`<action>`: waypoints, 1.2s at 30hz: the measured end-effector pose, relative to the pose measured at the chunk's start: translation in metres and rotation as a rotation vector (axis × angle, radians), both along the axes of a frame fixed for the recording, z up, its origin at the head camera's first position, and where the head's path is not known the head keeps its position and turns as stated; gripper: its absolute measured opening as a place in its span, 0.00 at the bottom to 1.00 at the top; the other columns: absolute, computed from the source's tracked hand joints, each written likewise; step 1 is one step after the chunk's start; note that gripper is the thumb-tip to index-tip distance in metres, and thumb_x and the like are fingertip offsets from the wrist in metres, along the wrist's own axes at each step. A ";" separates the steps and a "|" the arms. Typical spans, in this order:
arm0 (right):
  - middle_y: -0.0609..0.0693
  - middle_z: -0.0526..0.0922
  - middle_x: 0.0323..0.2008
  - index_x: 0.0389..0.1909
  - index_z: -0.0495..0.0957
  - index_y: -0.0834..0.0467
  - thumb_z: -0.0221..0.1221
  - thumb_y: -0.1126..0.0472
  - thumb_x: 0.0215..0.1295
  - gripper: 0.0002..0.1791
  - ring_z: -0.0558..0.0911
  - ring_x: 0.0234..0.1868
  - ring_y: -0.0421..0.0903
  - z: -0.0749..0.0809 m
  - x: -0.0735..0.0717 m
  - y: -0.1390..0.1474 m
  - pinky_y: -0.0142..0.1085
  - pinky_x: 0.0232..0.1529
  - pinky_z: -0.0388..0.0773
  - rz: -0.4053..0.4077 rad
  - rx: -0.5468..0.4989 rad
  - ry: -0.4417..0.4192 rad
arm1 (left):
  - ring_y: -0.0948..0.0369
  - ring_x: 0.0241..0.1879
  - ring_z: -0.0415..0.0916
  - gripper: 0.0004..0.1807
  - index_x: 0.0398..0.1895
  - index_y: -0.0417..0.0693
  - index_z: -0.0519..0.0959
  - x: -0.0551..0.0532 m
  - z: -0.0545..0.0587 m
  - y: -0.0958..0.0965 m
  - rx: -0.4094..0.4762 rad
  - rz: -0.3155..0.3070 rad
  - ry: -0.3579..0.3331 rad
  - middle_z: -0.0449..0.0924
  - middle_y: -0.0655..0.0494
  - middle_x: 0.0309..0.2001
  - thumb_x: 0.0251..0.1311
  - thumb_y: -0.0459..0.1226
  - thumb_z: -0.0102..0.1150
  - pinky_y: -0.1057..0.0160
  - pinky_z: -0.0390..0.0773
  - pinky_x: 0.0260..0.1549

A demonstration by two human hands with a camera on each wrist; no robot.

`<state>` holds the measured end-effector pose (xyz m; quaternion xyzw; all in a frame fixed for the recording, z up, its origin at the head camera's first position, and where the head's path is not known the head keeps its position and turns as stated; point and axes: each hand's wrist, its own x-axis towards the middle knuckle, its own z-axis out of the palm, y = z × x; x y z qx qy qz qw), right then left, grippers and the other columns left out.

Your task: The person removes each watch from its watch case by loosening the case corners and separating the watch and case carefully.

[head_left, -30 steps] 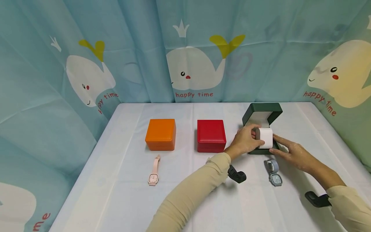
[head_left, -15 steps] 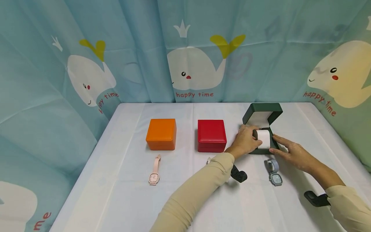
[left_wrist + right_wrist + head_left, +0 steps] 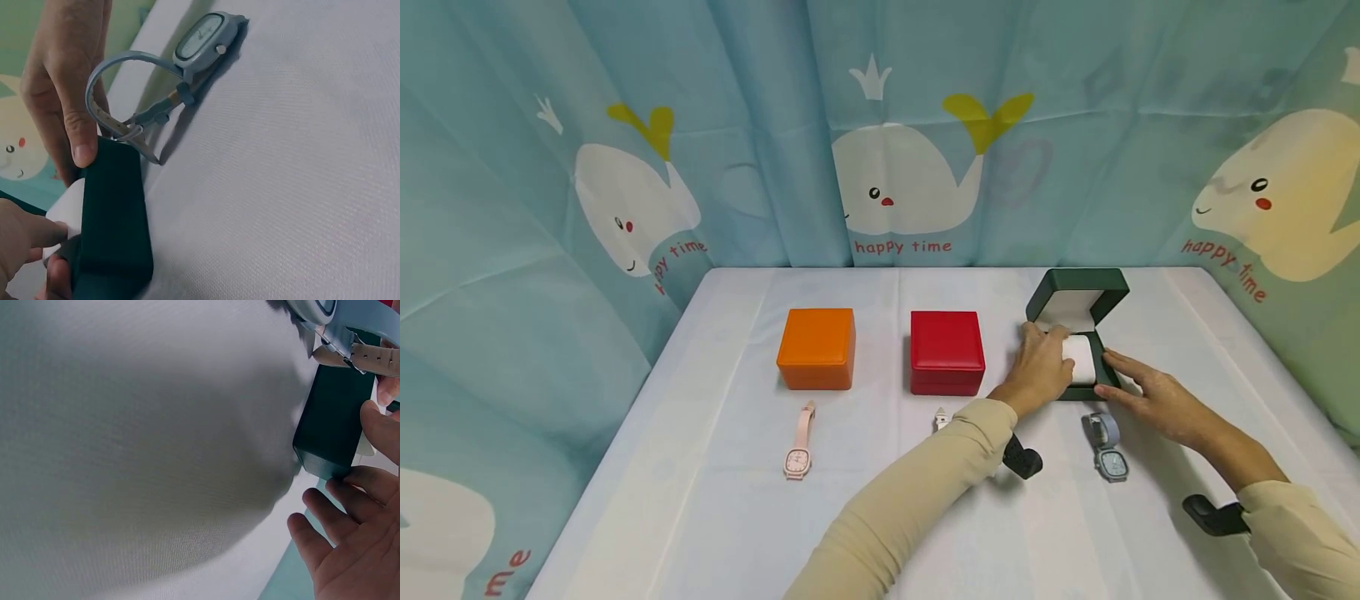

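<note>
A green watch box [image 3: 1083, 277] stands with its lid up at the back right of the table. Inside its base sits a white watch cushion [image 3: 1081, 360]. My left hand [image 3: 1036, 367] reaches in from the left and grips the cushion's side, thumb on the white face; its other fingers are partly hidden. My right hand [image 3: 1168, 404] pinches the box's front right corner, with the thumb at the front rim and fingers along the right side. Just in front of the box lies a blue-grey watch [image 3: 1111, 464], its strap bent into a loop [image 3: 115, 59].
A red box [image 3: 947, 342] and an orange box [image 3: 816, 337], both with lids down, stand in line to the left. A pink watch [image 3: 797, 462] lies before the orange one. Another pale watch [image 3: 941, 419] is mostly hidden under my left forearm.
The cushion has gone down into the green box, having been higher and tilted in my left hand. That hand has shifted slightly; the right hand has stayed at the box corner.
</note>
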<state>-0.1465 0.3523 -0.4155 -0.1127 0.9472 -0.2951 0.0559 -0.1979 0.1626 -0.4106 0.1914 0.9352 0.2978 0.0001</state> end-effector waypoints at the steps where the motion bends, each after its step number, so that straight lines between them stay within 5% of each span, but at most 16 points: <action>1: 0.76 0.56 0.72 0.72 0.57 0.76 0.62 0.51 0.73 0.42 0.58 0.68 0.79 0.000 0.000 0.000 0.72 0.60 0.59 -0.001 0.002 0.002 | 0.62 0.42 0.77 0.22 0.64 0.52 0.79 0.000 -0.001 0.000 0.009 -0.002 0.005 0.67 0.49 0.52 0.67 0.39 0.65 0.74 0.75 0.40; 9: 0.76 0.57 0.72 0.72 0.58 0.75 0.63 0.51 0.72 0.42 0.59 0.67 0.79 0.001 -0.001 0.000 0.72 0.60 0.59 -0.002 0.008 0.011 | 0.62 0.50 0.72 0.16 0.58 0.53 0.84 -0.004 0.002 0.002 -0.161 -0.045 0.091 0.71 0.48 0.51 0.69 0.42 0.63 0.72 0.76 0.42; 19: 0.75 0.56 0.72 0.73 0.57 0.75 0.62 0.50 0.72 0.42 0.58 0.68 0.79 0.002 -0.002 -0.001 0.71 0.61 0.58 -0.013 0.016 -0.016 | 0.61 0.47 0.75 0.13 0.50 0.53 0.87 -0.008 0.014 0.011 -0.326 -0.019 -0.033 0.72 0.48 0.57 0.70 0.46 0.61 0.70 0.74 0.45; 23: 0.75 0.55 0.72 0.73 0.56 0.75 0.61 0.49 0.73 0.43 0.56 0.69 0.78 0.003 -0.002 0.000 0.72 0.62 0.56 -0.006 0.017 -0.018 | 0.61 0.50 0.74 0.13 0.51 0.54 0.87 -0.007 0.013 0.014 -0.358 -0.013 -0.023 0.69 0.45 0.62 0.69 0.47 0.63 0.71 0.74 0.48; 30: 0.77 0.61 0.69 0.71 0.60 0.75 0.62 0.50 0.73 0.40 0.59 0.68 0.78 0.009 -0.004 0.000 0.70 0.61 0.59 0.000 0.065 -0.019 | 0.61 0.48 0.74 0.15 0.54 0.53 0.85 -0.005 0.010 0.011 -0.285 -0.023 0.005 0.70 0.48 0.56 0.69 0.45 0.62 0.71 0.74 0.45; 36: 0.75 0.76 0.57 0.60 0.73 0.74 0.61 0.59 0.73 0.25 0.74 0.59 0.73 0.024 -0.007 0.002 0.66 0.55 0.71 0.026 0.100 0.071 | 0.60 0.47 0.78 0.16 0.56 0.44 0.79 0.000 0.011 -0.002 -0.157 -0.080 0.047 0.73 0.48 0.50 0.70 0.41 0.59 0.71 0.75 0.48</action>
